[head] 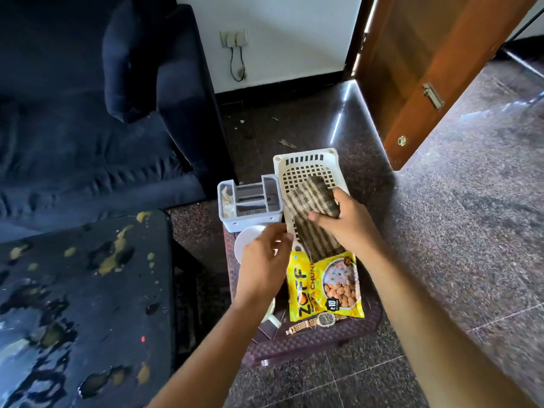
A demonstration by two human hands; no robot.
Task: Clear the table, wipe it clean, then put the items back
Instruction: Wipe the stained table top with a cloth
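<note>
One striped cloth (300, 201), judged soft, light and limp, lies on the white tray (306, 160) at the stool's (323, 340) far right corner; my right hand (344, 222) clamps its folded right edge, a sound hold, while my left hand (262, 257) curls at the tray rim, grip unclear.

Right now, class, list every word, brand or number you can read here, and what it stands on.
"ZOFF": brand on the yellow packet.
"YA CHUNK": same packet; the rest of the words cannot be seen.
"10": dark badge on that packet.
Wristwatch dial: too small to read.
</note>
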